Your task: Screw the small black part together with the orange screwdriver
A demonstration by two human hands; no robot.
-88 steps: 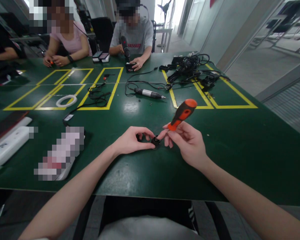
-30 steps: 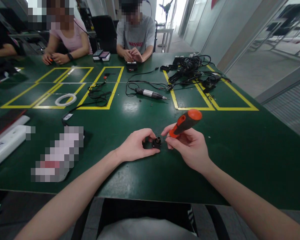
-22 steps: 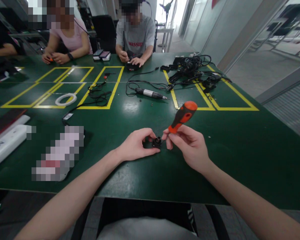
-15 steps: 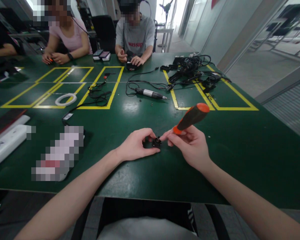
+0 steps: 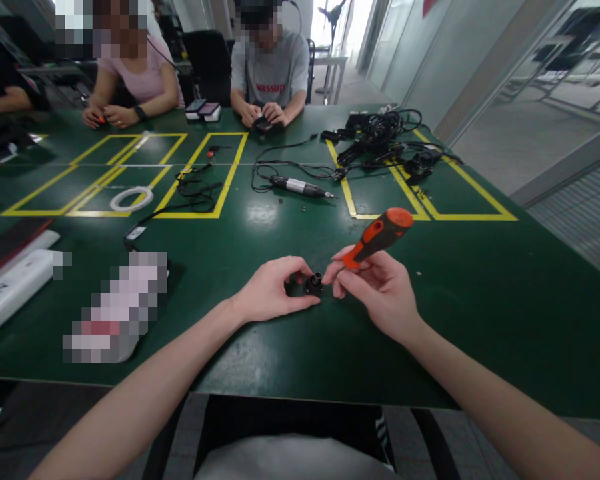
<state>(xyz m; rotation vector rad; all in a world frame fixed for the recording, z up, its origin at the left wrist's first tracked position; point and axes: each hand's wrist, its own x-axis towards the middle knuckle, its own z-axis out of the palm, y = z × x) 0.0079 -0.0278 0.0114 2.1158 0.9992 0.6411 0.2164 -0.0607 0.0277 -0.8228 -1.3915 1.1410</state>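
A small black round part [image 5: 313, 285] with a short raised tube sits on the green table. My left hand [image 5: 279, 288] curves around it, thumb in front and fingers behind, gripping it at the table surface. In my right hand [image 5: 380, 287] is a screwdriver [image 5: 380, 235] with an orange and black handle. The handle leans up and to the right, and my fingers pinch it low, near the shaft. Its tip is hard to make out beside the black part, hidden by my fingertips.
Beyond my hands lies a pen-shaped electric screwdriver [image 5: 297, 187] with its cable. Tangled black cables [image 5: 380, 137] are at the back right. A white ring [image 5: 131, 199] and a white power strip [image 5: 17, 287] are on the left. Two co-workers [image 5: 270, 73] sit across the table [image 5: 480, 307].
The screwdriver handle has turned and shifted slightly left, so a different side shows. My right fingers have shifted a little. My left hand stays in place. The co-worker opposite has moved their hands.
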